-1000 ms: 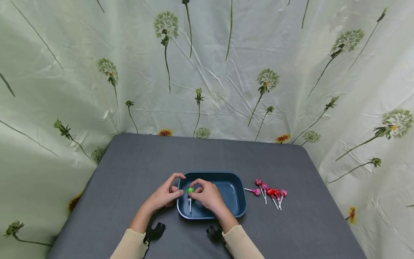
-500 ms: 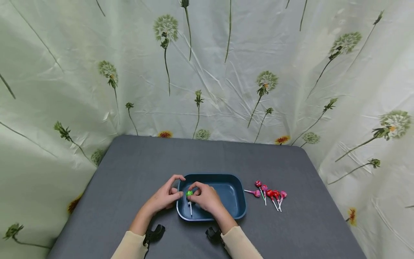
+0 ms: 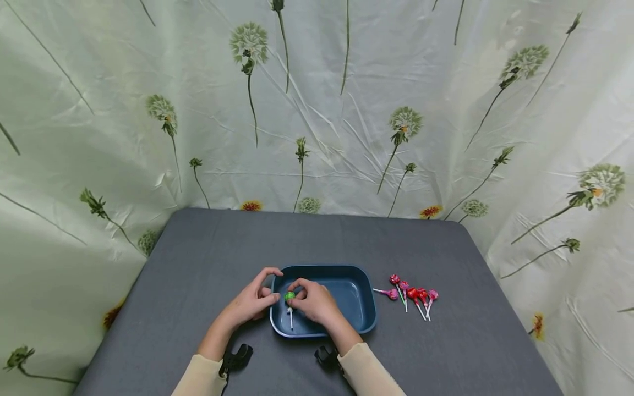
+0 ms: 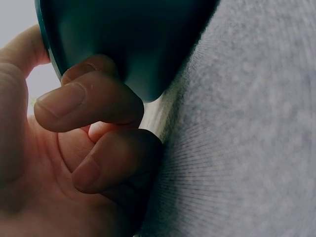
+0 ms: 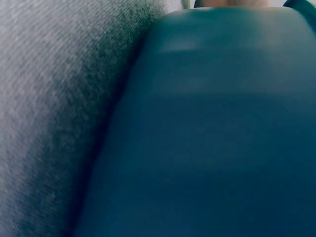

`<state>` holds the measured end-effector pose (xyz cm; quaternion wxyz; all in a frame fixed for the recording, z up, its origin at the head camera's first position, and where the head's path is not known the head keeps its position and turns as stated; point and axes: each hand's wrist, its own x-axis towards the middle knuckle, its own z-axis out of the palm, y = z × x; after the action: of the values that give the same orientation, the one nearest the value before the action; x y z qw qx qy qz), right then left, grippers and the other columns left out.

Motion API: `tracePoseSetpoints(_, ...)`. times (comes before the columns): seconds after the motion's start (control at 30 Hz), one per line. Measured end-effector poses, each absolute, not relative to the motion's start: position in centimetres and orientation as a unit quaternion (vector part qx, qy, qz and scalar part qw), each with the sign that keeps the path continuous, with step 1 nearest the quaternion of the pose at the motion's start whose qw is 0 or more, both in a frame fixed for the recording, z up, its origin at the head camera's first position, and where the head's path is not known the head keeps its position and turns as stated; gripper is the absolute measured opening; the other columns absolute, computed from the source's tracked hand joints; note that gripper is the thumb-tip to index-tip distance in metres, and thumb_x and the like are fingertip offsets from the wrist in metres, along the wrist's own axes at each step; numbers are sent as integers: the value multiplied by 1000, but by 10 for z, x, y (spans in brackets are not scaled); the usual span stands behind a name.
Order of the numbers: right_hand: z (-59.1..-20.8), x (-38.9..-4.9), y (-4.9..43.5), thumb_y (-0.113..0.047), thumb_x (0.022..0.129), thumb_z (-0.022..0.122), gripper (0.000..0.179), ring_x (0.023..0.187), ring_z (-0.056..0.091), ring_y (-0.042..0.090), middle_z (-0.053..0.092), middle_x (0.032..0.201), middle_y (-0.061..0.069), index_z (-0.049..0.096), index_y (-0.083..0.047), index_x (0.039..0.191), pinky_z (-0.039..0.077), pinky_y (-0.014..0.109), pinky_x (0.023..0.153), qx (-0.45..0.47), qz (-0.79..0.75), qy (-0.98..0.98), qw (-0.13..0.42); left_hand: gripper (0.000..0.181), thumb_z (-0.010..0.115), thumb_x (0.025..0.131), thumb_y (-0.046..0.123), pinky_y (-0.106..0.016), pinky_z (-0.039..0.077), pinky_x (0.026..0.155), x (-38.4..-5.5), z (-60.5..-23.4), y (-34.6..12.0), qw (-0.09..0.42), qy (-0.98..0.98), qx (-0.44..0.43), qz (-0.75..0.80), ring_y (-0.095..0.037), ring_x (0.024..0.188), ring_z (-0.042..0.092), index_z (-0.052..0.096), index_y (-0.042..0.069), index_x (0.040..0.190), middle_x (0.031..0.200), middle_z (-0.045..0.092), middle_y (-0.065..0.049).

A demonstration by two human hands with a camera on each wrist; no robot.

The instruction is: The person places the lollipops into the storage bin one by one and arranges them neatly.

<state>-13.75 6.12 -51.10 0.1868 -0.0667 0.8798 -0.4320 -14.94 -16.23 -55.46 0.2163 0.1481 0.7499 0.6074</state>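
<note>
My right hand (image 3: 317,302) reaches into the blue tray (image 3: 349,291) and pinches the round green head of a lollipop (image 3: 289,296) between thumb and fingertips. The lollipop's white stick points toward me, inside the left end of the tray. At that same end my left hand (image 3: 253,298) grips the tray's rim and wall. In the left wrist view the left hand (image 4: 74,143) has its curled fingers against the tray's outer wall (image 4: 143,44). The right wrist view is filled by the tray's side (image 5: 207,133), and the right hand's fingers are hidden there.
Several pink and red lollipops (image 3: 413,296) lie bunched on the grey table (image 3: 228,236) just right of the tray, one stick reaching its right wall. A curtain with dandelion prints (image 3: 346,137) hangs behind the table and along its sides.
The right hand and the green lollipop have sunk slightly lower in the tray, with a slight shift of the stick. The left hand stays at the rim. The head view has moved slightly.
</note>
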Motion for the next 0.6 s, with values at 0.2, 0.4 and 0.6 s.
tracePoseSetpoints(0.2, -512, -137, 60, -20, 96, 75, 19, 63, 58, 15, 70, 83, -2, 73, -16, 114, 41, 28, 57, -73, -417, 888, 179, 49, 61, 106, 17, -23, 37, 48, -149, -555, -163, 214, 750, 151, 607, -10, 46, 40, 37, 17, 148, 66, 48, 2)
tracePoseSetpoints(0.4, -510, -136, 60, -20, 96, 75, 20, 64, 57, 13, 69, 83, -2, 74, -16, 115, 40, 28, 58, -71, -409, 892, 176, 50, 61, 105, 16, -23, 37, 48, -149, -556, -162, 214, 746, 151, 612, -10, 46, 39, 36, 16, 149, 66, 48, 3)
tracePoseSetpoints(0.6, -510, -136, 60, -20, 97, 75, 22, 63, 57, 13, 67, 81, -3, 74, -16, 118, 39, 27, 58, -72, -404, 894, 182, 50, 60, 106, 16, -22, 36, 48, -149, -554, -162, 219, 743, 151, 614, -9, 47, 39, 36, 16, 149, 68, 49, 3)
